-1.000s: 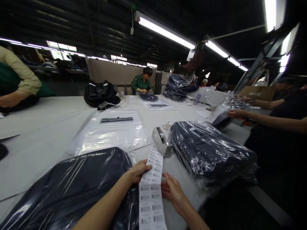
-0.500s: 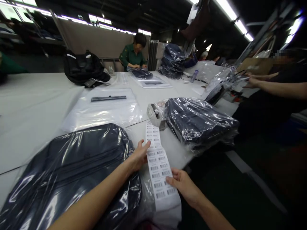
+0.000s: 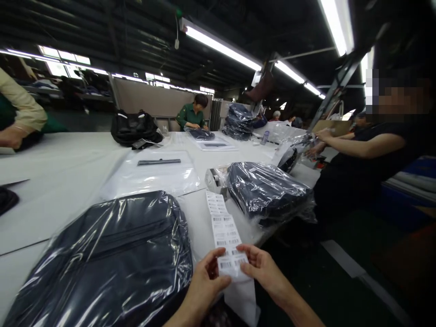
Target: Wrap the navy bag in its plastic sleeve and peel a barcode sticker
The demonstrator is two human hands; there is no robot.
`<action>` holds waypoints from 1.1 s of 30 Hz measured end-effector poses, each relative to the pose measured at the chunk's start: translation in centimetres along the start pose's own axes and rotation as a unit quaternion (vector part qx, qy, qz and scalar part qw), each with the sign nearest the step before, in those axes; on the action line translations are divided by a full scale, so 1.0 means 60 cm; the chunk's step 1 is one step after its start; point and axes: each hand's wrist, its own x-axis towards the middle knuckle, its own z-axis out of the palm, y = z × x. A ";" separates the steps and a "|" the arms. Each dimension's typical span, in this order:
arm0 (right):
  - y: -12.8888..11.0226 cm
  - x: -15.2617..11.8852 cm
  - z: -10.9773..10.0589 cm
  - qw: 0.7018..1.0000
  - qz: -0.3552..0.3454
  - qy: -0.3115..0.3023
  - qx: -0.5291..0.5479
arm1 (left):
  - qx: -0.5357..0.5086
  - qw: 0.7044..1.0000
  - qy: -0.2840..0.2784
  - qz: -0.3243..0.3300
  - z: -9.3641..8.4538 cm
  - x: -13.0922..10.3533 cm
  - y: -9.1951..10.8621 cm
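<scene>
A long white strip of barcode labels [image 3: 225, 231] runs from the table toward me. My left hand [image 3: 204, 286] pinches the strip's near end from the left, and my right hand [image 3: 265, 272] pinches it from the right. A dark bag wrapped in clear plastic [image 3: 109, 259] lies on the white table [image 3: 51, 181] just left of my hands. A second wrapped dark bag [image 3: 265, 190] rests at the table's right edge, beyond the strip.
A tape dispenser [image 3: 213, 179] stands by the strip's far end. Flat clear plastic bags [image 3: 153, 175] lie mid-table, a black bag [image 3: 136, 127] behind them. A person in green [image 3: 192, 116] works at the far end. Another person's arm [image 3: 357, 145] reaches in from the right, a sleeve [image 3: 20, 113] from the left.
Both hands slid down the label strip toward me and now pinch its near end together. The view lifted and swung right, bringing the seated person on the right closer.
</scene>
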 end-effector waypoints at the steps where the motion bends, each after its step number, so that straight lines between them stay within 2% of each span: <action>1: 0.001 -0.001 0.000 1.000 -0.003 -0.006 -0.003 | -0.010 1.000 -0.008 0.007 0.001 0.000 -0.001; 3: 0.004 -0.001 0.002 1.000 -0.013 -0.016 -0.005 | -0.018 1.000 -0.008 0.022 0.003 0.000 -0.003; 8: 0.006 0.002 0.005 0.999 -0.006 -0.034 0.012 | 0.015 0.998 0.046 0.050 -0.001 -0.001 -0.013; 10: 0.004 0.003 0.003 1.000 -0.002 -0.025 0.001 | 0.031 0.996 0.060 0.058 -0.006 -0.003 -0.011; 12: 0.003 0.005 0.001 1.000 -0.007 -0.011 -0.023 | 0.089 0.990 0.078 0.071 -0.010 -0.006 -0.004; 14: 0.002 0.006 0.000 0.999 -0.012 0.000 -0.051 | 0.206 0.968 0.099 0.101 -0.013 -0.009 0.004; 17: 0.002 0.008 -0.001 0.997 -0.018 0.001 -0.080 | 0.346 0.917 0.111 0.163 -0.015 -0.008 0.007; 21: 0.000 0.012 -0.003 0.995 -0.021 -0.013 -0.093 | 0.359 0.898 0.078 0.241 -0.020 0.000 -0.003; 23: 0.001 0.014 -0.005 0.995 -0.017 -0.026 -0.098 | 0.361 0.894 0.058 0.258 -0.022 0.003 -0.006; 27: 0.006 0.016 -0.010 0.986 -0.015 0.007 -0.167 | 0.348 0.913 0.031 0.212 -0.024 0.002 -0.009; 31: 0.006 0.014 -0.009 0.976 -0.029 0.049 -0.208 | 0.231 0.958 0.049 0.165 -0.020 -0.001 -0.010; 33: 0.002 0.014 -0.006 0.972 -0.040 0.064 -0.223 | 0.197 0.966 0.048 0.161 -0.017 0.000 -0.008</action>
